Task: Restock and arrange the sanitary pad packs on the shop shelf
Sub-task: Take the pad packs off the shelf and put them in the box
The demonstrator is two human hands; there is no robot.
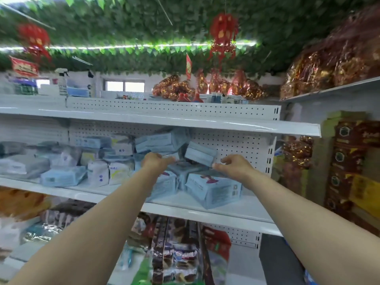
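Observation:
Light blue sanitary pad packs fill the middle white shelf [226, 210]. A tilted blue pack [200, 154] sits high between my two hands, on top of a pile of packs [185, 169]. My left hand [156, 161] reaches in at its left, fingers curled, touching the pile. My right hand [232, 166] is at the tilted pack's right lower corner, fingers spread; whether it grips the pack is unclear. A larger blue pack [213, 189] lies at the shelf front below my right hand. More packs [162, 140] are stacked behind.
White and pale blue packs [63, 175] crowd the shelf's left part. An upper shelf [164, 120] overhangs closely. Snack packets [174, 254] fill the shelf below. Brown boxes [349, 171] stand at the right. The frame is blurred.

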